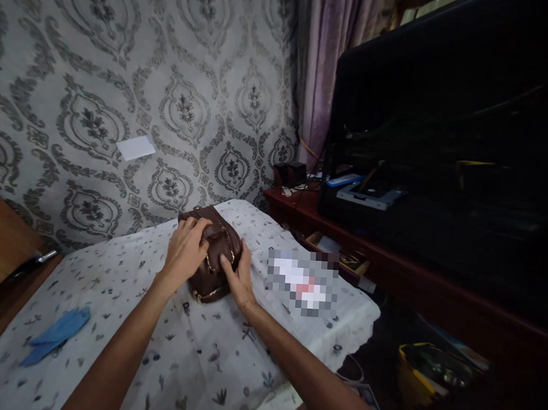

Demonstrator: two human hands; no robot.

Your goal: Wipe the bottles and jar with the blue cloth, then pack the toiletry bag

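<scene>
A small brown leather handbag (216, 280) with gold-coloured zips lies on the white patterned cover (148, 296). My left hand (186, 246) grips its upper left part, fingers bent over the top and thumb near the strap. On the right side, my right hand (239, 277) holds the bag with the thumb on its front and the fingers along its edge. Both hands partly hide the bag, and what lies inside it cannot be seen.
A folded blue cloth (57, 334) lies at the left. To the right is a blurred-out white item (301, 284). Beyond the cover's right edge stand a dark red desk (391, 261) with an open drawer (340, 255) and a big black screen (427, 128).
</scene>
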